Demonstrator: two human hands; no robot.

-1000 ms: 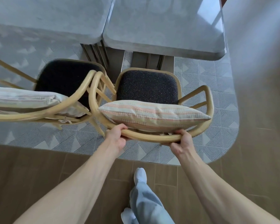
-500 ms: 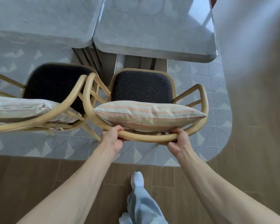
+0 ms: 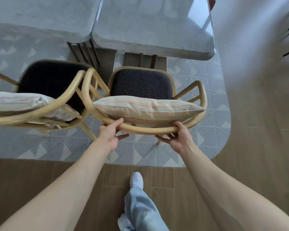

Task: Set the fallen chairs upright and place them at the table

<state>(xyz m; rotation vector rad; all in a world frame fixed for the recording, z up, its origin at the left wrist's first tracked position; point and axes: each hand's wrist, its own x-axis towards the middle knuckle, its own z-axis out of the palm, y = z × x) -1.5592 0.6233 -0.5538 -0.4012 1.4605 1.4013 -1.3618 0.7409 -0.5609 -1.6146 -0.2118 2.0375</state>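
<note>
2 wooden chairs stand upright side by side on the patterned rug [image 3: 140, 152], both facing the grey table [image 3: 150, 30]. The right chair [image 3: 141, 84] sits just short of the table edge, its dark speckled seat pointing toward the table base [image 3: 107, 59], and a striped cushion [image 3: 147, 109] leans against the inside of its curved backrest. The left hand [image 3: 109, 136] is at the left part of that backrest rail, thumb lying over the top and fingers reaching underneath, loosely extended rather than clamped tight. The right hand [image 3: 178, 139] holds the same rail further right, thumb on top and fingers curled beneath it. The left chair [image 3: 52, 79] stands just beside the right one, the 2 bent backrests touching or nearly so where they meet; I cannot tell which. It carries its own pale cushion [image 3: 20, 102] against the back. Nearer the camera the rug ends and wood flooring [image 3: 40, 177] begins, where 1 white-socked foot [image 3: 136, 180] and a light blue trouser leg [image 3: 140, 212] show between the 2 bare forearms. A pale blurred surface fills the right side.
</note>
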